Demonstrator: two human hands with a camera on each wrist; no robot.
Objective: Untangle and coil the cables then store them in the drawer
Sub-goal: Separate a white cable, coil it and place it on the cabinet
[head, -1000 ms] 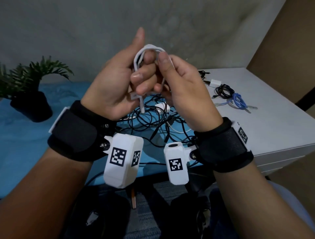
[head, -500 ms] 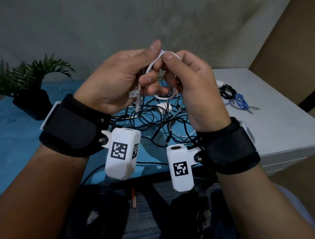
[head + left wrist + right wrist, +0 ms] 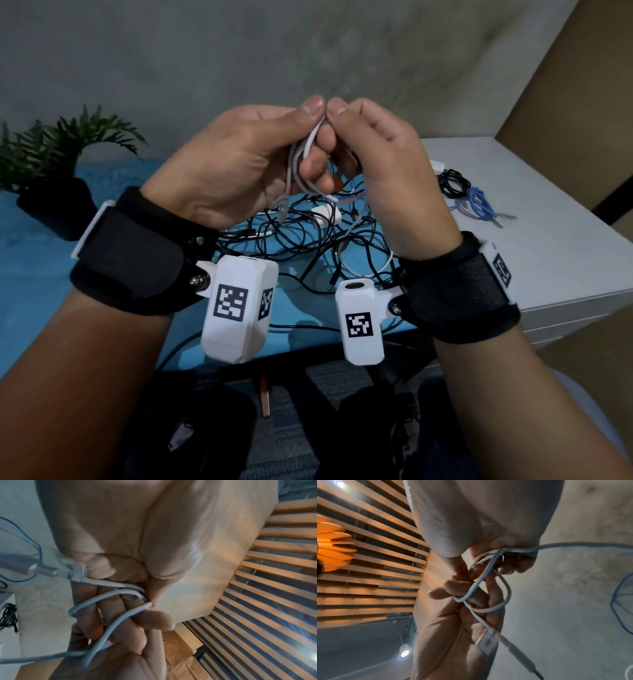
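I hold a white cable (image 3: 298, 161) up over the table with both hands, folded into a few loops. My left hand (image 3: 313, 137) curls round the loops, thumb pressed on top. My right hand (image 3: 342, 137) pinches the same bundle, its thumb tip touching the left thumb. In the left wrist view the white cable (image 3: 106, 595) crosses my curled fingers, and its labelled plug (image 3: 68, 569) sticks out to the left. In the right wrist view a loop of the cable (image 3: 505, 588) hangs beside the fingers, and the labelled plug (image 3: 488, 641) lies against the left palm.
Below my hands a tangle of black and white cables (image 3: 308, 246) with a white adapter (image 3: 325, 214) lies on the blue mat (image 3: 51, 274). The white drawer cabinet (image 3: 548, 257) on the right carries a black coil (image 3: 452, 183) and a blue coil (image 3: 479, 202). A potted plant (image 3: 51, 171) stands far left.
The tall white loop that stood above my fingers has been folded down into the bundle. My left thumb came down onto it and now meets the right thumb.
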